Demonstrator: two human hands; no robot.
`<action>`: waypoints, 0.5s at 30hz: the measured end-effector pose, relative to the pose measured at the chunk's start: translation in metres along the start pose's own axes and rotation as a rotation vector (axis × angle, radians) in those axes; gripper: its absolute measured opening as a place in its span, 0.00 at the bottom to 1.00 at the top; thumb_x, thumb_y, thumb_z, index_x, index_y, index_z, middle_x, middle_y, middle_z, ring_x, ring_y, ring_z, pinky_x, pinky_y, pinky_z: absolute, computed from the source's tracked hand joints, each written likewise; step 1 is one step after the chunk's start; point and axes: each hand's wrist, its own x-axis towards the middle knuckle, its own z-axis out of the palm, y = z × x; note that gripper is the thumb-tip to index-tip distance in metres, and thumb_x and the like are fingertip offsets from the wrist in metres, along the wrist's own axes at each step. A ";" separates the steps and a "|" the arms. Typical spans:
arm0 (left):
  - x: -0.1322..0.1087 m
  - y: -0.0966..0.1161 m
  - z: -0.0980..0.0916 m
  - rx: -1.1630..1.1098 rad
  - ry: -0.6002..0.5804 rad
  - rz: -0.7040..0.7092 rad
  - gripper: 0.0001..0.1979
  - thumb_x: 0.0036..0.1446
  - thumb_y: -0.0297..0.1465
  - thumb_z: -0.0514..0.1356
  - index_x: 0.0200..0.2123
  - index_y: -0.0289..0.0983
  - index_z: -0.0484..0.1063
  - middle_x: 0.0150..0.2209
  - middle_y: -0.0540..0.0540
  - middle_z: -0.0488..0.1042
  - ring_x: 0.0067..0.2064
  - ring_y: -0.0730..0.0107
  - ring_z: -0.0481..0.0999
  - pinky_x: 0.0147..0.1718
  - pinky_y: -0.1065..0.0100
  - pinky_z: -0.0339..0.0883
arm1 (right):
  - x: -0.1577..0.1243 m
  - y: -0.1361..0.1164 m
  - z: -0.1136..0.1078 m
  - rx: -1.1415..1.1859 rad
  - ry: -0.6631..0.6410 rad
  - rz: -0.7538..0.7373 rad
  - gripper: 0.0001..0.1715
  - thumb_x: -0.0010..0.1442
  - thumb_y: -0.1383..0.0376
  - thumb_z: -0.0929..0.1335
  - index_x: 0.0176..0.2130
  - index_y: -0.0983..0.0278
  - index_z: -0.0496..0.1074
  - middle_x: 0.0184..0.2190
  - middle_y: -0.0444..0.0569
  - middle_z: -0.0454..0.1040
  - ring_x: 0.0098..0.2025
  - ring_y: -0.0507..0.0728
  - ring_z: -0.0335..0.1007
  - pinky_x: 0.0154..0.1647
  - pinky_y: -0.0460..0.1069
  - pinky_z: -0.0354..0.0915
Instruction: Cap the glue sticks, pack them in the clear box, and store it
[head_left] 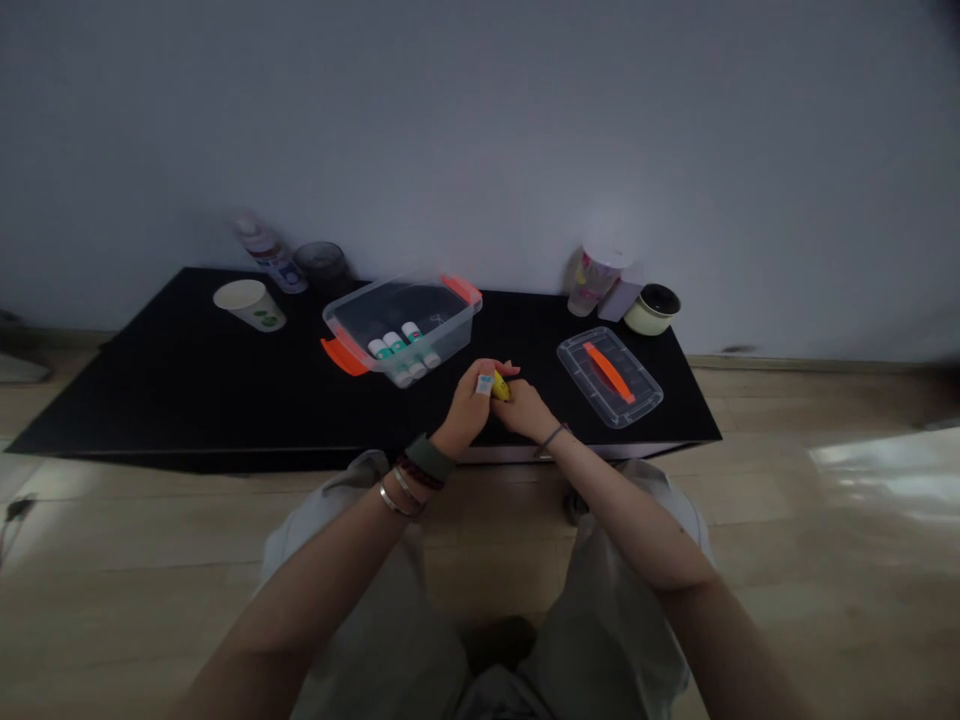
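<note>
Above the front edge of the black table, my two hands meet around a small yellow item (500, 387) whose kind I cannot make out. My left hand (471, 392) curls about it from the left, with some fingertips reaching out past it. A white-and-blue piece (485, 385) shows at the left thumb; whether it belongs to the yellow item is unclear. From the right, my right hand (525, 408) closes on the yellow item, its fingers partly hidden. Left of the hands stands an open clear plastic box (450, 335) with orange handles, holding several white-and-teal cylinders (395, 343).
The box's clear lid (637, 400) with an orange handle lies at right. Behind it are a patterned clear cup (591, 280), a pale box (619, 298) and a cream pot (651, 312). At left are a paper cup (251, 305), a bottle (270, 255) and a dark container (322, 265).
</note>
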 end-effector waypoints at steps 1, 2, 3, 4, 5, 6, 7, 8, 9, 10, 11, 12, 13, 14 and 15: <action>0.000 -0.001 0.001 -0.012 -0.008 -0.011 0.22 0.67 0.49 0.48 0.37 0.38 0.69 0.43 0.40 0.80 0.49 0.58 0.79 0.56 0.54 0.68 | 0.000 0.002 0.000 0.089 -0.030 0.016 0.08 0.60 0.64 0.69 0.29 0.65 0.70 0.21 0.45 0.72 0.25 0.53 0.70 0.26 0.44 0.59; -0.001 -0.002 0.002 -0.017 -0.013 -0.023 0.21 0.66 0.49 0.48 0.36 0.38 0.69 0.43 0.40 0.81 0.49 0.58 0.79 0.56 0.54 0.68 | 0.000 0.003 0.001 0.190 -0.069 0.036 0.09 0.60 0.65 0.68 0.28 0.64 0.68 0.18 0.42 0.67 0.21 0.51 0.65 0.23 0.44 0.58; -0.002 -0.002 0.002 -0.020 -0.013 -0.034 0.22 0.66 0.49 0.49 0.36 0.38 0.70 0.42 0.41 0.81 0.49 0.58 0.79 0.55 0.54 0.68 | -0.001 0.004 0.002 0.299 -0.114 0.059 0.10 0.60 0.66 0.68 0.27 0.63 0.65 0.15 0.39 0.63 0.17 0.49 0.60 0.20 0.43 0.55; -0.002 -0.003 0.002 -0.023 -0.014 -0.043 0.22 0.66 0.49 0.49 0.36 0.38 0.70 0.42 0.41 0.81 0.49 0.58 0.79 0.55 0.54 0.68 | -0.002 0.005 0.002 0.408 -0.158 0.082 0.12 0.60 0.66 0.68 0.26 0.62 0.63 0.13 0.36 0.59 0.15 0.48 0.55 0.17 0.43 0.52; -0.003 -0.002 0.003 -0.032 -0.016 -0.049 0.22 0.65 0.49 0.50 0.35 0.38 0.71 0.42 0.41 0.81 0.49 0.57 0.78 0.56 0.54 0.68 | -0.003 0.005 0.003 0.508 -0.202 0.104 0.13 0.59 0.67 0.68 0.26 0.61 0.60 0.12 0.35 0.56 0.13 0.47 0.51 0.15 0.43 0.49; -0.003 -0.001 0.002 -0.047 -0.022 -0.053 0.22 0.65 0.50 0.50 0.35 0.37 0.71 0.42 0.40 0.81 0.50 0.57 0.78 0.56 0.54 0.67 | -0.003 0.006 0.004 0.591 -0.239 0.122 0.15 0.59 0.67 0.68 0.26 0.61 0.59 0.11 0.33 0.54 0.12 0.46 0.48 0.14 0.42 0.46; -0.003 0.000 0.002 -0.067 -0.032 -0.058 0.22 0.64 0.50 0.51 0.35 0.37 0.72 0.42 0.40 0.81 0.51 0.56 0.78 0.57 0.53 0.66 | -0.004 0.007 0.004 0.651 -0.262 0.131 0.16 0.58 0.67 0.69 0.26 0.60 0.58 0.11 0.33 0.54 0.12 0.46 0.47 0.13 0.42 0.45; -0.004 0.001 0.001 -0.090 -0.044 -0.066 0.22 0.64 0.50 0.52 0.36 0.37 0.72 0.43 0.40 0.81 0.52 0.56 0.78 0.57 0.53 0.66 | -0.004 0.008 0.004 0.681 -0.264 0.130 0.16 0.58 0.66 0.69 0.26 0.60 0.58 0.11 0.33 0.54 0.12 0.45 0.46 0.13 0.42 0.44; -0.004 0.002 0.000 -0.111 -0.057 -0.079 0.22 0.63 0.50 0.54 0.38 0.36 0.73 0.44 0.39 0.80 0.52 0.55 0.77 0.57 0.53 0.66 | -0.003 0.009 0.004 0.684 -0.246 0.123 0.16 0.58 0.66 0.70 0.26 0.61 0.58 0.11 0.33 0.55 0.12 0.45 0.47 0.13 0.42 0.44; -0.004 0.004 -0.001 -0.126 -0.068 -0.094 0.22 0.62 0.50 0.55 0.40 0.36 0.73 0.45 0.39 0.80 0.52 0.54 0.78 0.56 0.53 0.67 | -0.002 0.011 0.004 0.665 -0.213 0.109 0.16 0.57 0.66 0.70 0.25 0.61 0.59 0.11 0.34 0.55 0.12 0.46 0.48 0.13 0.43 0.45; -0.004 0.005 -0.002 -0.136 -0.075 -0.108 0.22 0.61 0.50 0.57 0.43 0.36 0.73 0.45 0.39 0.80 0.52 0.54 0.78 0.55 0.53 0.68 | -0.002 0.012 0.004 0.634 -0.174 0.092 0.15 0.57 0.65 0.70 0.25 0.61 0.60 0.11 0.35 0.56 0.12 0.46 0.49 0.14 0.43 0.46; -0.004 0.006 -0.003 -0.140 -0.082 -0.118 0.23 0.60 0.50 0.58 0.45 0.35 0.73 0.45 0.38 0.80 0.51 0.54 0.78 0.53 0.53 0.68 | -0.001 0.013 0.004 0.600 -0.137 0.076 0.15 0.57 0.65 0.70 0.25 0.62 0.61 0.11 0.36 0.57 0.13 0.46 0.51 0.14 0.43 0.47; -0.004 0.007 -0.004 -0.140 -0.089 -0.120 0.24 0.60 0.50 0.59 0.46 0.35 0.73 0.45 0.38 0.80 0.51 0.54 0.79 0.52 0.53 0.69 | 0.000 0.014 0.004 0.574 -0.115 0.066 0.16 0.56 0.64 0.71 0.25 0.62 0.61 0.11 0.36 0.57 0.13 0.46 0.52 0.14 0.43 0.47; -0.004 0.007 -0.005 -0.138 -0.097 -0.117 0.24 0.59 0.50 0.59 0.46 0.35 0.73 0.45 0.38 0.80 0.50 0.54 0.79 0.52 0.54 0.70 | 0.000 0.015 0.004 0.564 -0.112 0.062 0.16 0.56 0.64 0.71 0.25 0.62 0.61 0.11 0.36 0.58 0.13 0.46 0.53 0.14 0.42 0.48; -0.004 0.008 -0.006 -0.134 -0.106 -0.110 0.24 0.60 0.50 0.59 0.46 0.35 0.73 0.46 0.38 0.80 0.50 0.54 0.79 0.51 0.54 0.70 | 0.000 0.015 0.003 0.571 -0.126 0.062 0.16 0.56 0.64 0.72 0.25 0.62 0.61 0.11 0.36 0.58 0.13 0.46 0.52 0.14 0.42 0.47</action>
